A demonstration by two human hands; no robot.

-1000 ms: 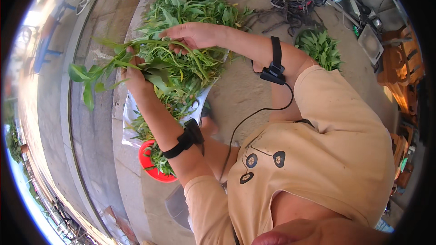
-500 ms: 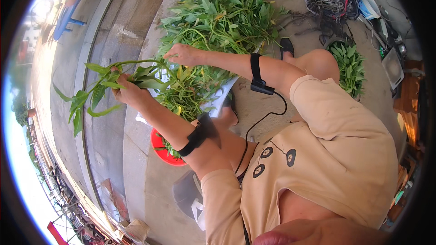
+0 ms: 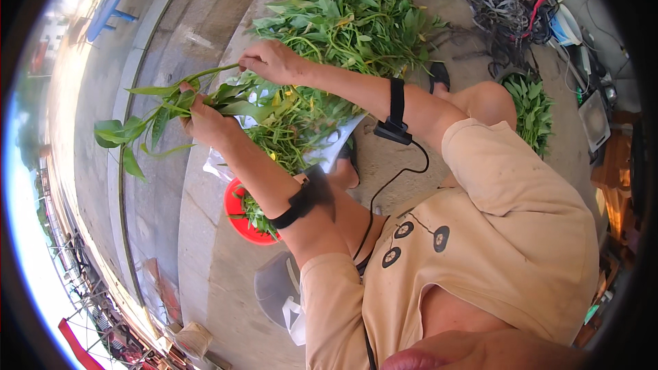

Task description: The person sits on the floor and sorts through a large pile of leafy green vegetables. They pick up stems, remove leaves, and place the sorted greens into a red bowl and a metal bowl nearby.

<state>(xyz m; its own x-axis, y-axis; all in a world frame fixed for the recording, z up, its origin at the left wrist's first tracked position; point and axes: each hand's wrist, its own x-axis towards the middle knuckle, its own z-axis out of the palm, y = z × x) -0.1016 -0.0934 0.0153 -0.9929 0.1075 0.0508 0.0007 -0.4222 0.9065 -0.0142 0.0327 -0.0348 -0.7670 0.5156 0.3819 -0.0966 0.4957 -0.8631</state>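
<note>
We grip a leafy green stem (image 3: 164, 113) in our closed left hand (image 3: 205, 122) | right hand (image 3: 271, 62) pinches its stalk end | greens pile (image 3: 343, 14) beyond on the concrete floor (image 3: 199, 247) | red basin (image 3: 240, 223) near floor's curb edge | open floor left

red basin (image 3: 236, 223) half hidden by forearm, far clutter blurred

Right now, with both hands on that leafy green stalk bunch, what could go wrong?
1. The left hand grips the bunch of long green leafy stalks only partway along; the loose leaf ends hang free and could snap or drop onto the concrete.
2. The right hand pinches one thin stem end; a hard pull might tear it.
3. The round red plastic basin sits at the step's edge under the left forearm and could be knocked off.
</note>
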